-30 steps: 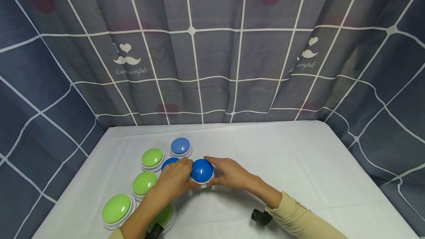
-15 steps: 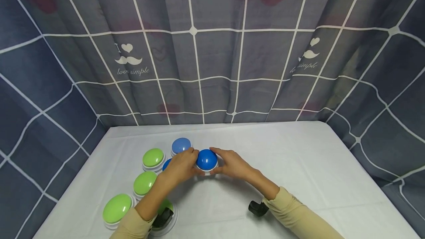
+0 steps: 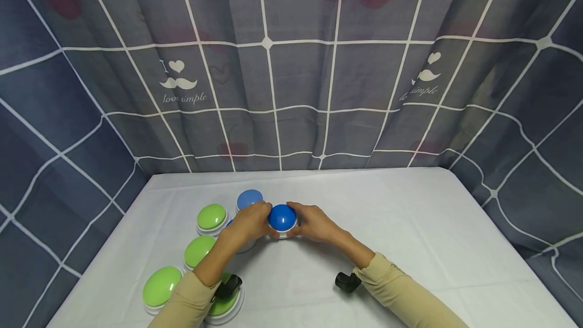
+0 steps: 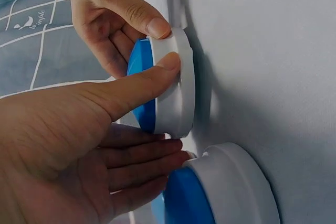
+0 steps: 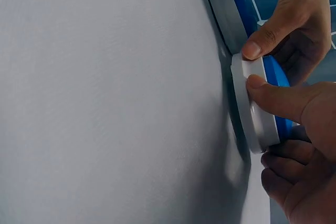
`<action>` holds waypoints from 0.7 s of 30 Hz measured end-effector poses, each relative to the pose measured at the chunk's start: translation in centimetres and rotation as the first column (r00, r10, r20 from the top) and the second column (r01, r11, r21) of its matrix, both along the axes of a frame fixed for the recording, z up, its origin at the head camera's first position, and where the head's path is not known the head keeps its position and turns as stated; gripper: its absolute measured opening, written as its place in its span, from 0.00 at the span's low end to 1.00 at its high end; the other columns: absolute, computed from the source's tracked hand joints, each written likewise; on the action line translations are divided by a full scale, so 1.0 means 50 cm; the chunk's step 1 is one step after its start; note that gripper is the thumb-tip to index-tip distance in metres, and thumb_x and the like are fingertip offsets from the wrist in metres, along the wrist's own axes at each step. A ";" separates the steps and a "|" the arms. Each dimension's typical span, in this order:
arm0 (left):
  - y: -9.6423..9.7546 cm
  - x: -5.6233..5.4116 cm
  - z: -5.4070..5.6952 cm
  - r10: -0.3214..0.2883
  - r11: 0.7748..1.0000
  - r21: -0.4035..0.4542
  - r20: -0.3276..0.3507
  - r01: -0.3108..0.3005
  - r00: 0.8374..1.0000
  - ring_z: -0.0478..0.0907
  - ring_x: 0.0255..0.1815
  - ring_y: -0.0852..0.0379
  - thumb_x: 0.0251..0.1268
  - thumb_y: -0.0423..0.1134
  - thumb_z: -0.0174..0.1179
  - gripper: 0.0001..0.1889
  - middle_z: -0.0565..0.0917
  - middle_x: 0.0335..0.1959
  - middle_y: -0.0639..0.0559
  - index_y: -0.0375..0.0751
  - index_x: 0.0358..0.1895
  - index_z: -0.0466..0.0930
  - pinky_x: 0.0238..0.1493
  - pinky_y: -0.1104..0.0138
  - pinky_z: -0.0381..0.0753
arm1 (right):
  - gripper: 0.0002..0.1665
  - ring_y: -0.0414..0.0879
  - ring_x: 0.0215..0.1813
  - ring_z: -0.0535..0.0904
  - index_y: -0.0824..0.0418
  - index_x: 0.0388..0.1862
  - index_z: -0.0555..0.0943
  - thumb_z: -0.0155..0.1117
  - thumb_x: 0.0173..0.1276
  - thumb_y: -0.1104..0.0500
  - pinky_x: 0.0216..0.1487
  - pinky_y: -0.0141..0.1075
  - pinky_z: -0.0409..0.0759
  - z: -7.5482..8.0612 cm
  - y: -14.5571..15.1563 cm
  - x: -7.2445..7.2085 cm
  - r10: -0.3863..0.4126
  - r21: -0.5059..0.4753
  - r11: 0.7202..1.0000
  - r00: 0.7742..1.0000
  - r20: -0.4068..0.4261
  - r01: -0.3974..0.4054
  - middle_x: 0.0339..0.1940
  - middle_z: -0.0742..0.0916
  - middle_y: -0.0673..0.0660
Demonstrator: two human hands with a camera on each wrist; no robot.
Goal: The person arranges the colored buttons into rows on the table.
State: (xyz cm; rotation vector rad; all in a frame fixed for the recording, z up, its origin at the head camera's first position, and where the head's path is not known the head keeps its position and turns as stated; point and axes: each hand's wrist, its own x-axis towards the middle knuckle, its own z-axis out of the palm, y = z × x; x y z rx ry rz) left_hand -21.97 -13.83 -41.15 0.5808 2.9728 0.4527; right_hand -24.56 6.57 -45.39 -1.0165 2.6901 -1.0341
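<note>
Both hands hold a push button with a blue dome and a white round base. My left hand grips it from the left, and my right hand from the right. In the left wrist view both thumbs press the side of the white base, while fingers curl around the far side. The button stands dome up, close to the table; whether its base touches the cloth I cannot tell. Another blue push button sits beside my left fingers, mostly hidden by that hand in the head view. A lighter blue push button stands behind.
Several green push buttons stand on the left of the white-covered table, one partly beneath the left forearm. A dark grid-patterned curtain encloses the back and sides. Black wrist cameras hang below the sleeves.
Both hands have carried the blue push button away from the person and slightly right, then lowered it a little. It now stands just right of the other blue buttons.
</note>
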 end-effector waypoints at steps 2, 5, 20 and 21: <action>0.001 -0.004 -0.003 -0.006 1.000 -0.010 0.006 0.006 1.000 0.80 0.43 0.47 0.44 0.45 0.81 0.27 0.82 0.40 0.45 0.36 0.45 0.79 0.48 0.51 0.80 | 0.45 0.58 0.63 0.76 0.70 0.69 0.70 0.79 0.56 0.56 0.63 0.52 0.73 -0.004 0.000 -0.003 0.002 0.003 1.000 1.000 0.006 -0.002 0.63 0.80 0.65; 0.002 -0.008 -0.008 -0.009 1.000 -0.020 0.021 0.009 1.000 0.80 0.44 0.47 0.45 0.45 0.80 0.27 0.82 0.41 0.44 0.35 0.45 0.80 0.49 0.51 0.80 | 0.45 0.58 0.64 0.76 0.69 0.69 0.70 0.79 0.56 0.56 0.65 0.52 0.72 -0.009 0.000 -0.007 -0.001 0.011 1.000 1.000 0.025 0.000 0.64 0.79 0.65; 0.000 -0.013 -0.015 0.020 0.999 0.026 0.061 -0.021 0.998 0.80 0.45 0.47 0.44 0.43 0.81 0.26 0.82 0.40 0.44 0.34 0.45 0.80 0.53 0.52 0.79 | 0.46 0.59 0.66 0.74 0.69 0.71 0.67 0.77 0.59 0.55 0.66 0.53 0.70 -0.016 -0.002 -0.012 0.001 0.022 1.000 0.998 0.068 -0.002 0.65 0.78 0.66; 0.000 -0.012 -0.014 0.019 0.999 0.031 0.063 -0.021 0.998 0.79 0.45 0.47 0.44 0.43 0.81 0.26 0.82 0.40 0.44 0.34 0.45 0.80 0.53 0.52 0.79 | 0.47 0.59 0.66 0.74 0.69 0.72 0.67 0.77 0.58 0.55 0.66 0.53 0.70 -0.016 -0.002 -0.012 0.000 0.023 1.000 0.997 0.071 -0.001 0.66 0.78 0.66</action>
